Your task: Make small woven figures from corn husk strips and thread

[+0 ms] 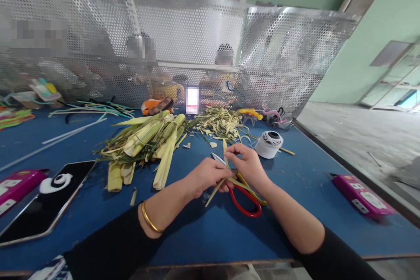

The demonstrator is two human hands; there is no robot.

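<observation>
Perforated, shiny metal screen [197, 30]; matt blue tabletop [328, 210]; glossy black phone [49, 205].

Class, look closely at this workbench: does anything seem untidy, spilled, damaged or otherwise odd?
Nothing looks clearly damaged. The loose heap of pale shreds at the back looks untidy, and small scraps lie strewn in front of it on the blue table. That may simply be ordinary work waste.

We see blue on the tabletop [203, 236], pale green and straw yellow in the husks [141, 138], red on the scissors' loop [252, 215], magenta with white on both cases [356, 192], black on our sleeves [108, 245], gold on the bangle [147, 220] and silver (dotted all over, we notice) on the mesh panels [193, 22].
</observation>
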